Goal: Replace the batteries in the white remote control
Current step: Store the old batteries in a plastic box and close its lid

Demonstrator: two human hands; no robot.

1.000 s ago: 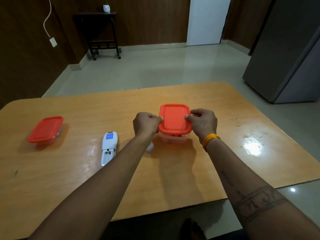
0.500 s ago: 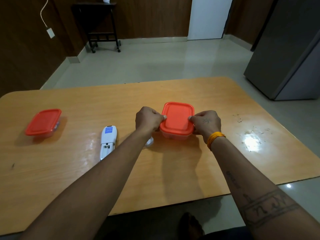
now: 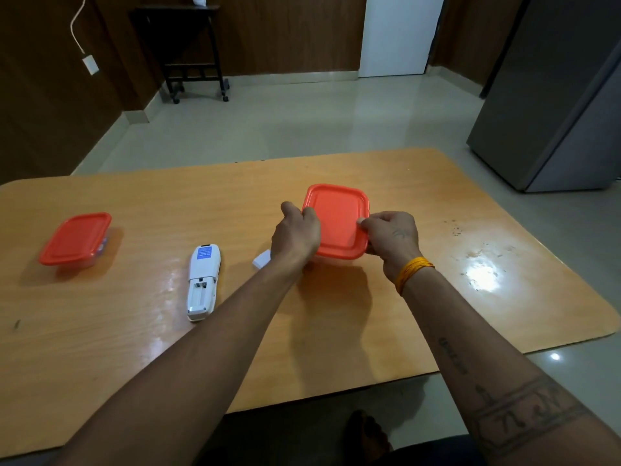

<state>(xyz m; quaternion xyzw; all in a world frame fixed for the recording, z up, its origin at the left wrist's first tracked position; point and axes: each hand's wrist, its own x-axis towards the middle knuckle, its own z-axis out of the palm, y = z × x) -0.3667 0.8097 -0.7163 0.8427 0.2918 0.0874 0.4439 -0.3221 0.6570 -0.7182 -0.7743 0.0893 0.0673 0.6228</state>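
Wood-grain table (image 3: 336,331) under a dim room with a pale floor carries everything that matters. At its middle, the left hand (image 3: 295,235) curls its fingers over the left edge of the orange-lidded container (image 3: 336,223), and the right hand (image 3: 391,235) pinches the lid's near right corner, so both are clamped on that one box, apparently working the lid free. Left of the container lies a small white cover piece (image 3: 262,259), partly hidden by the left wrist. Farther left of it rests the white remote control (image 3: 203,280), back up, its battery bay open and seemingly empty. Well to the left of that sits a second orange-lidded container (image 3: 75,238), closed.

The risk, as I judge it: a lid that releases suddenly could jerk the box and scatter whatever is inside, perhaps batteries, across the glossy top. The left forearm could also nudge the loose cover.
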